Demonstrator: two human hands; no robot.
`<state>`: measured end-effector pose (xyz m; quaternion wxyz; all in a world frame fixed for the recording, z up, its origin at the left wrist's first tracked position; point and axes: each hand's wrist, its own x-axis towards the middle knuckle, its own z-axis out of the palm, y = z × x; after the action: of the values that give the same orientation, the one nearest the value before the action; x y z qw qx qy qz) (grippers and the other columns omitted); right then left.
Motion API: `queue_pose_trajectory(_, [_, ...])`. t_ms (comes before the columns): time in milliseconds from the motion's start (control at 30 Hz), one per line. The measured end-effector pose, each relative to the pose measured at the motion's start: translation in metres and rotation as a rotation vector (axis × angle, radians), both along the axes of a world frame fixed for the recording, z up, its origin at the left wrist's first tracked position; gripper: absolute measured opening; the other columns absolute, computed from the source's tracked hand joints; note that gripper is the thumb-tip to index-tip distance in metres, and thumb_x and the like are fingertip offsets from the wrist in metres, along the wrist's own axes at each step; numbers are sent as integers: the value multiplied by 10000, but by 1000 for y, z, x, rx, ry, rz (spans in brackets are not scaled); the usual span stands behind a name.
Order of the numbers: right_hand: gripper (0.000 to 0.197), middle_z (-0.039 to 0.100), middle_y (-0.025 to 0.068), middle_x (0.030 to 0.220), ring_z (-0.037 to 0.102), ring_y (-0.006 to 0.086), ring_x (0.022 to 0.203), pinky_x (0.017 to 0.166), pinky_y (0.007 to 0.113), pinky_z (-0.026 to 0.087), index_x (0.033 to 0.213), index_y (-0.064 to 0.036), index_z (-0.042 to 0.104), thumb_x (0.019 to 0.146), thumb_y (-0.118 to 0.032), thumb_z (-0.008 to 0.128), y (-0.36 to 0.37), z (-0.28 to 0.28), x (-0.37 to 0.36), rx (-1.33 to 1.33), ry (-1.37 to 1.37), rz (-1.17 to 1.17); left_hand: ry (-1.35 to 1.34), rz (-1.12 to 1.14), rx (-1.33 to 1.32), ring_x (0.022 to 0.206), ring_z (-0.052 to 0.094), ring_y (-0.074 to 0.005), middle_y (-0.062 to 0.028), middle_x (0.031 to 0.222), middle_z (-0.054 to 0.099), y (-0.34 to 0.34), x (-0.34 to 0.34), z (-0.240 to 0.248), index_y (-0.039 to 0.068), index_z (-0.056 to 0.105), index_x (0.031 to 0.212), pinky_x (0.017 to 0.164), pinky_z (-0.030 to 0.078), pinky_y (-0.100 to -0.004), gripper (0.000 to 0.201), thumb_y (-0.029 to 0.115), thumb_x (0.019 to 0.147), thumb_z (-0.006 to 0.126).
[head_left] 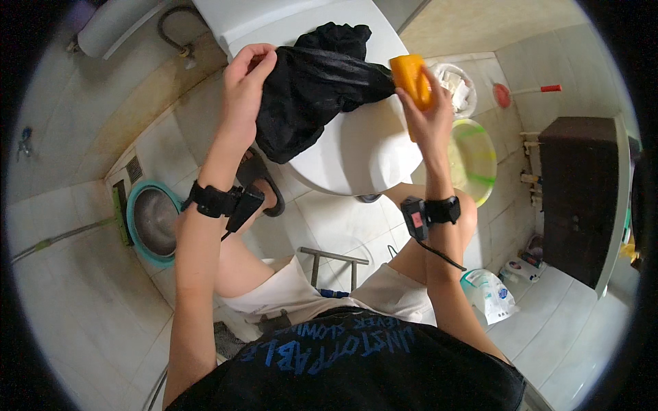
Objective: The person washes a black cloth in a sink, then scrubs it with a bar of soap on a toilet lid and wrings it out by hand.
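Note:
A black cloth (322, 82), possibly a garment, lies bunched and partly spread over the white toilet lid (356, 154). My left hand (248, 79) pinches the cloth's upper left edge between thumb and fingers. In my right hand (430, 113) is an orange plastic object with a loop-like handle (409, 72), its exact kind unclear. The cloth's right end tapers up to this object and my right fingertips. Whether those fingers also grip the cloth cannot be made out. Both wrists carry black strapped devices.
Right of the toilet stand a white bin with crumpled paper (460, 92) and a yellow-green basin (476, 161). A teal basin (152, 222) sits at left. A dark cabinet (582, 198) hangs at right, a white bag (490, 296) below it. A metal frame (334, 255) stands between my legs.

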<state>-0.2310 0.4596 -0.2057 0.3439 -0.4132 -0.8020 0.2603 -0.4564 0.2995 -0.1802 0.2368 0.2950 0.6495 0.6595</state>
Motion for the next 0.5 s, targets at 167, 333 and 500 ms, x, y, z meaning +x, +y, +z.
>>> queue_pose_trajectory(167, [543, 516, 148, 1039, 572, 231, 963, 811, 323, 481, 1216, -62, 536, 751, -252, 741, 6, 23, 10, -46, 273, 10, 827, -126, -246, 1103, 494, -298, -129, 1167, 512, 18, 31, -14, 50, 498, 1159, 952, 370, -379, 408, 244, 822, 622])
queue_pose_trajectory(333, [541, 537, 140, 997, 582, 234, 935, 813, 322, 481, 1207, -56, 543, 744, -250, 744, 8, 28, 16, -32, 339, -12, 1046, -196, -470, 1185, 405, -316, -106, 1318, 379, 32, 54, -35, 100, 479, 1212, 940, 355, -480, 461, 230, 799, 637])
queue_pose_trajectory(500, [586, 538, 161, 984, 579, 249, 936, 808, 339, 473, 1205, -55, 542, 721, -309, 754, 12, 25, 20, -8, 314, -61, 864, -120, -351, 1054, 503, -310, -101, 1153, 521, 45, 50, -34, 31, 579, 999, 872, 413, -390, 259, 143, 773, 638])
